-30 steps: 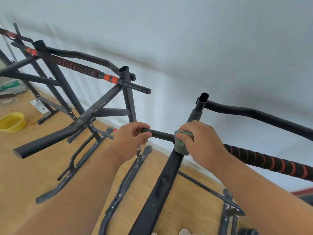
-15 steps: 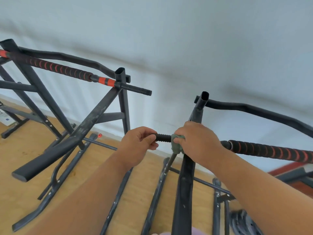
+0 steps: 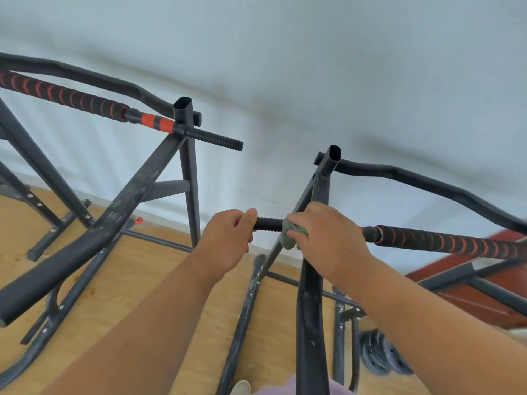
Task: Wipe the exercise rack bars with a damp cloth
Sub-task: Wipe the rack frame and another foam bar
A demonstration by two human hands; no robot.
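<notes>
Head view: left hand (image 3: 228, 240) curled round free end of ribbed black bar stub (image 3: 268, 223), fingers wrapped, thumb on top. Right hand (image 3: 328, 240) grips green cloth (image 3: 289, 235), bunched against same stub where it meets near rack's upright post (image 3: 322, 183); cloth mostly hidden under fingers, probably wrapped partway round bar. Red-and-black foam grip (image 3: 445, 240) runs right from behind right hand. Second rack (image 3: 148, 178) stands left, well apart, on wooden floor (image 3: 137, 286). Weight plates (image 3: 379, 354) on floor lower right, blurred.

open gap between left rack (image 3: 182, 155) and upright (image 3: 320, 189), seemingly.
</notes>
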